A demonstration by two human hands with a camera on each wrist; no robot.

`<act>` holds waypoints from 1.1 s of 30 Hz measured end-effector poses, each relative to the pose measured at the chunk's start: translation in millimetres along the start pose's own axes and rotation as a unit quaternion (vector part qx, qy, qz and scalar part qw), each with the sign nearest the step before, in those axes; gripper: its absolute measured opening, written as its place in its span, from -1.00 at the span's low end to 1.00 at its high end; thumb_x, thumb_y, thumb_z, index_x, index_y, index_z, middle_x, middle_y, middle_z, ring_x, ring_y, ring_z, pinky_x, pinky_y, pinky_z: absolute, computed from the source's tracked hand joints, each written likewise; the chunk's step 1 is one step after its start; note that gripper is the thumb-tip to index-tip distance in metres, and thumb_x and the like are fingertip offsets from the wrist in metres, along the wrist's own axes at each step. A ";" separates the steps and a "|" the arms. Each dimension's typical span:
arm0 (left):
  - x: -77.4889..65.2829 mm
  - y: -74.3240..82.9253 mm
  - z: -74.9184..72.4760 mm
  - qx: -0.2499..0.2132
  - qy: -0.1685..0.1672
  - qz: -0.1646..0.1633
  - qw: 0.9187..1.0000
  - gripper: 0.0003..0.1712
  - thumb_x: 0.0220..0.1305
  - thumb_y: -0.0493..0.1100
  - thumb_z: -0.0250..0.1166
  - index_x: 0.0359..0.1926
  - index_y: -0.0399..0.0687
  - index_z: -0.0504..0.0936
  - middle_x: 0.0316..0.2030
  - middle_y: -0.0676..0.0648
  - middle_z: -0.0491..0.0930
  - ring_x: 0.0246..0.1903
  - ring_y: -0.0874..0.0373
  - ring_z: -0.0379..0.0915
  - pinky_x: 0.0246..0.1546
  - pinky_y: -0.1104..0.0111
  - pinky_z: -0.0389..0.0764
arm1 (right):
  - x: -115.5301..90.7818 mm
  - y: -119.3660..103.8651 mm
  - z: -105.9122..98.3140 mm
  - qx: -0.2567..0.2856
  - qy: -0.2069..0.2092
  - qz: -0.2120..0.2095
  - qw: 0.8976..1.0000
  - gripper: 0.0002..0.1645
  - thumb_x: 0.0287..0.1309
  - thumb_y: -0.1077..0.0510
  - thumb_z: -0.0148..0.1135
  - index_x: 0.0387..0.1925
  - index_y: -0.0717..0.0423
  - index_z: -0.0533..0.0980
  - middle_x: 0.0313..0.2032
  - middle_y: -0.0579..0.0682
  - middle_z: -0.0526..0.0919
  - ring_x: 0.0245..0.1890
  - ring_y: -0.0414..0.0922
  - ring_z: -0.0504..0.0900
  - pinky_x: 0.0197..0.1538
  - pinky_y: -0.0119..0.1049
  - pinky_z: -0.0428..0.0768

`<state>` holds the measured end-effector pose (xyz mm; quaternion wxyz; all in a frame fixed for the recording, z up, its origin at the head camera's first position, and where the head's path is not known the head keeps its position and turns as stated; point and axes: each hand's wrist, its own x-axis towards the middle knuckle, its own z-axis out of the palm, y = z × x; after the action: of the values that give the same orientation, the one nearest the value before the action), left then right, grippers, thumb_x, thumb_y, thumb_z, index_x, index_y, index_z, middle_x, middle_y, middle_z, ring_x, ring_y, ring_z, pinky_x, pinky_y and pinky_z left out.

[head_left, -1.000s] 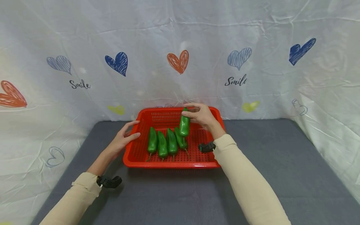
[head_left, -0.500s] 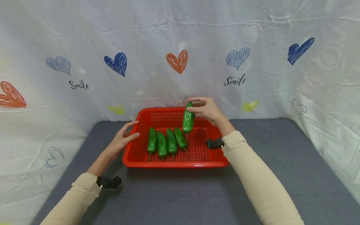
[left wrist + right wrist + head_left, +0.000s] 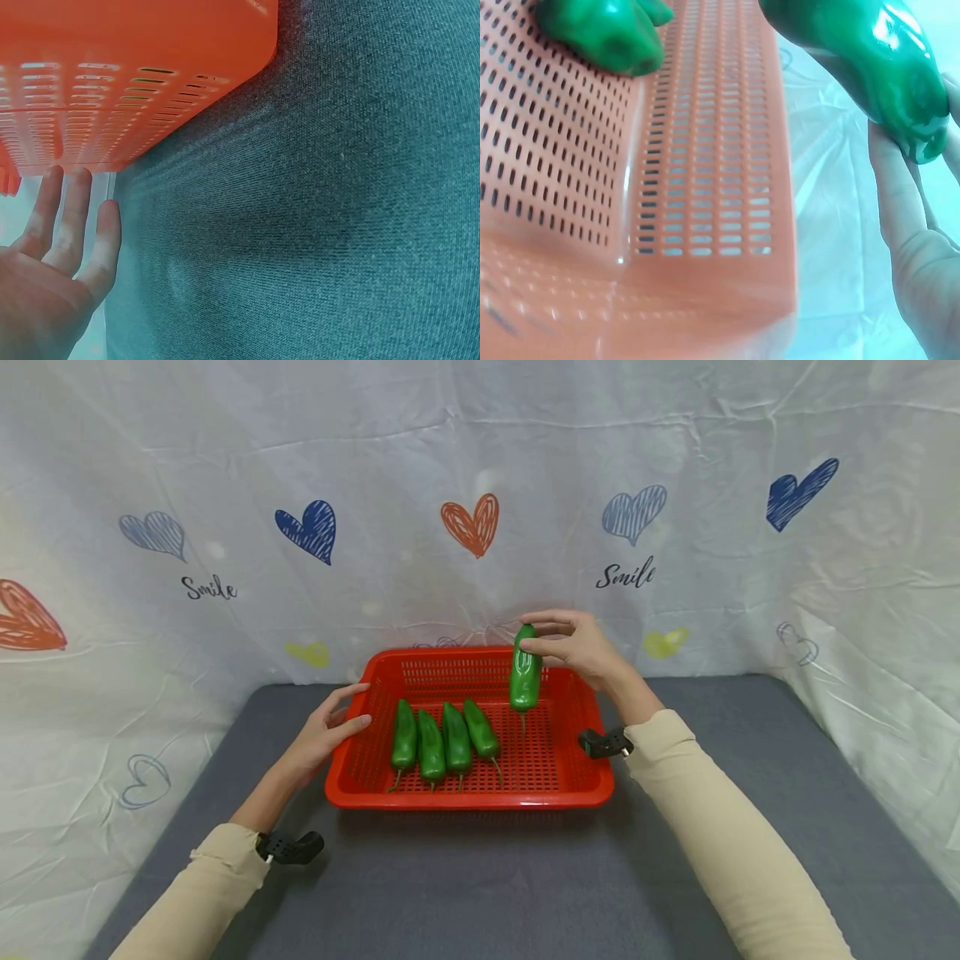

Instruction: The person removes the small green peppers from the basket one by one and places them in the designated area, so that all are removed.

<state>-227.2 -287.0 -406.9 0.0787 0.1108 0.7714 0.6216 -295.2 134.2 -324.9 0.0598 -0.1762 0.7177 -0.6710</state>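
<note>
My right hand (image 3: 581, 647) pinches a glossy green chili pepper (image 3: 525, 681) by its upper end. It hangs stem down above the right part of a red plastic basket (image 3: 465, 802). In the right wrist view the held pepper (image 3: 855, 60) fills the top right, thumb and fingers on its end. Several more green chili peppers (image 3: 455, 739) lie side by side on the basket floor, left of centre, stems toward me. At the basket's left side my left hand (image 3: 326, 731) touches the rim with thumb and fingers extended; the left wrist view shows its straight fingers (image 3: 75, 217) by the slotted outer wall.
The basket stands on a grey cloth-covered table (image 3: 480, 885). Close behind it hangs a white curtain (image 3: 540, 468) printed with hearts and the word Smile. Each wrist wears a black band (image 3: 292, 847).
My right hand has carried the held pepper to the right and slightly up, away from the peppers lying in the basket. The left hand stays at the rim.
</note>
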 end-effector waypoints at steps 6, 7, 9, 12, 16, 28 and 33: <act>-0.2 0.8 -0.1 0.001 0.001 -0.002 1.000 -0.28 0.53 -0.15 0.21 0.57 0.01 0.12 0.36 -0.37 0.27 0.08 -0.08 0.53 -0.12 0.11 0.68 | -6.7 -6.1 -6.4 -0.003 -0.003 -0.010 1.000 -0.46 0.21 0.33 0.44 0.22 0.30 0.56 0.13 0.25 0.52 0.01 0.13 0.60 -0.08 0.04 0.68; -0.2 0.9 -0.1 0.001 0.001 -0.002 1.000 -0.28 0.52 -0.15 0.21 0.57 0.01 0.12 0.36 -0.37 0.27 0.08 -0.08 0.53 -0.12 0.12 0.68 | -7.8 -7.0 -7.7 -0.007 -0.004 -0.014 1.000 -0.47 0.21 0.32 0.44 0.21 0.28 0.57 0.13 0.24 0.52 0.02 0.12 0.59 -0.10 0.04 0.69; -0.2 1.2 0.0 0.001 0.002 0.000 1.000 -0.28 0.52 -0.16 0.21 0.57 0.00 0.12 0.36 -0.37 0.27 0.07 -0.08 0.54 -0.12 0.11 0.68 | -10.4 -8.7 -10.8 -0.013 -0.005 -0.021 1.000 -0.49 0.20 0.31 0.46 0.19 0.24 0.59 0.12 0.24 0.52 0.04 0.12 0.58 -0.13 0.03 0.70; -0.2 1.6 0.1 0.004 0.004 0.004 1.000 -0.28 0.52 -0.16 0.21 0.57 0.00 0.13 0.37 -0.37 0.27 0.07 -0.05 0.55 -0.13 0.12 0.69 | -13.6 -10.8 -16.1 -0.018 -0.002 -0.031 0.999 -0.50 0.19 0.30 0.47 0.17 0.21 0.62 0.11 0.25 0.53 0.04 0.12 0.58 -0.14 0.03 0.70; -0.4 1.5 0.5 0.006 0.008 0.005 1.000 -0.27 0.52 -0.16 0.22 0.57 -0.01 0.14 0.38 -0.36 0.26 0.08 -0.02 0.53 -0.12 0.13 0.69 | -17.0 -12.5 -23.3 -0.014 0.006 -0.037 0.999 -0.52 0.17 0.31 0.48 0.15 0.17 0.64 0.08 0.25 0.55 0.02 0.11 0.60 -0.15 0.04 0.70; -0.6 0.3 2.6 0.008 0.014 0.002 1.000 -0.28 0.51 -0.16 0.23 0.56 -0.02 0.16 0.37 -0.36 0.28 0.08 -0.04 0.54 -0.12 0.14 0.68 | -33.4 -14.2 -48.9 -0.043 0.006 -0.043 0.998 -0.52 0.22 0.27 0.44 0.18 0.11 0.62 0.11 0.22 0.55 0.05 0.08 0.59 -0.15 -0.05 0.71; 0.2 0.2 1.6 0.005 0.015 0.001 1.000 -0.28 0.52 -0.15 0.22 0.57 -0.01 0.15 0.39 -0.35 0.26 0.08 -0.04 0.54 -0.12 0.13 0.69 | -38.7 -15.3 -59.7 -0.063 0.017 -0.043 0.997 -0.48 0.24 0.24 0.44 0.23 0.15 0.59 0.13 0.20 0.54 0.07 0.06 0.58 -0.15 -0.10 0.71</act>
<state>-227.0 -285.4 -407.0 0.0658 0.1025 0.7755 0.6194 -275.7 202.8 -310.2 0.0077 -0.1992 0.7511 -0.6294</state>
